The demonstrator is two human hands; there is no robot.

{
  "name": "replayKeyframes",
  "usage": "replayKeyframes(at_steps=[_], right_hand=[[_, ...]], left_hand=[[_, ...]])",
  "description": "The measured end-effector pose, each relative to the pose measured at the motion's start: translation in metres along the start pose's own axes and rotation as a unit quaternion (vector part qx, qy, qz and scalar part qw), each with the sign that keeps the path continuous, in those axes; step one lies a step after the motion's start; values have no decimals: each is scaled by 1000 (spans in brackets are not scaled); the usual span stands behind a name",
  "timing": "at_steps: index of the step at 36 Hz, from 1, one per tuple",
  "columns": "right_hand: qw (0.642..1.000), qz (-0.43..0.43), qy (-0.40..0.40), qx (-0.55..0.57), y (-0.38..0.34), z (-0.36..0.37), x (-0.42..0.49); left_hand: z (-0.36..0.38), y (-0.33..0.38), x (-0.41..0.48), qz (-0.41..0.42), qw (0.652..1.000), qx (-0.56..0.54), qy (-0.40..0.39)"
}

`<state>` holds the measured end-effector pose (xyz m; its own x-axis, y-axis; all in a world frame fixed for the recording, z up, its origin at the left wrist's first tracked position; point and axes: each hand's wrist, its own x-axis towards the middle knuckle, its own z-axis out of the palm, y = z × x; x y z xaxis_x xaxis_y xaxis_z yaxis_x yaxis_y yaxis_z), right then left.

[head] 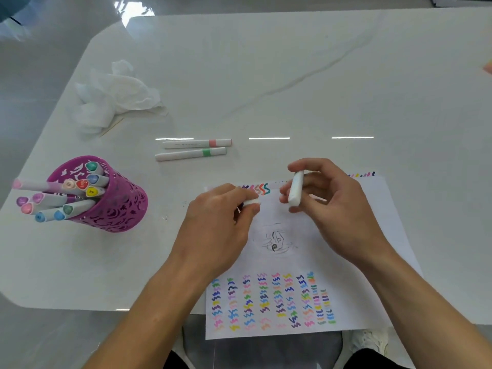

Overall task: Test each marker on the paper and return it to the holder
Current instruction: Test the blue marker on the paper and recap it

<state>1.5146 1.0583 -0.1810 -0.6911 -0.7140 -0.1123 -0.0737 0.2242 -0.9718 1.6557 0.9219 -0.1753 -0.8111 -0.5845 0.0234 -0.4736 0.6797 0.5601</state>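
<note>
A white paper (367,262) with rows of coloured squiggles and a small pencil sketch lies at the table's near edge. Over its upper part, my left hand (215,230) grips a white marker piece (251,202), mostly hidden in my fingers. My right hand (327,206) pinches another white marker piece (296,190), held nearly upright just right of the left hand. I cannot tell which piece is the cap. A purple cut-out holder (117,203) at the left holds several markers. Two capped white markers, one pink-banded (197,143) and one green-banded (190,153), lie beyond the paper.
The white marble-look table (292,75) has a rounded left corner. A crumpled white tissue (114,97) lies at the far left with a thin wooden stick (111,127) beside it. My knees and a white shoe (370,342) show below the table edge.
</note>
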Motion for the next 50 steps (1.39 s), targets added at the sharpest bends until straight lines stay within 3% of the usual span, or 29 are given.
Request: replayKeyframes(at_steps=[5, 18, 50], right_hand=[[998, -9, 23, -56, 3, 5, -3], [998, -9, 47, -32, 9, 15, -1], [994, 22, 84, -68, 13, 22, 1]], left_hand=[[7, 1, -6, 37, 999, 24, 2], [16, -10, -3, 86, 995, 51, 13], [17, -10, -1, 83, 995, 57, 15]])
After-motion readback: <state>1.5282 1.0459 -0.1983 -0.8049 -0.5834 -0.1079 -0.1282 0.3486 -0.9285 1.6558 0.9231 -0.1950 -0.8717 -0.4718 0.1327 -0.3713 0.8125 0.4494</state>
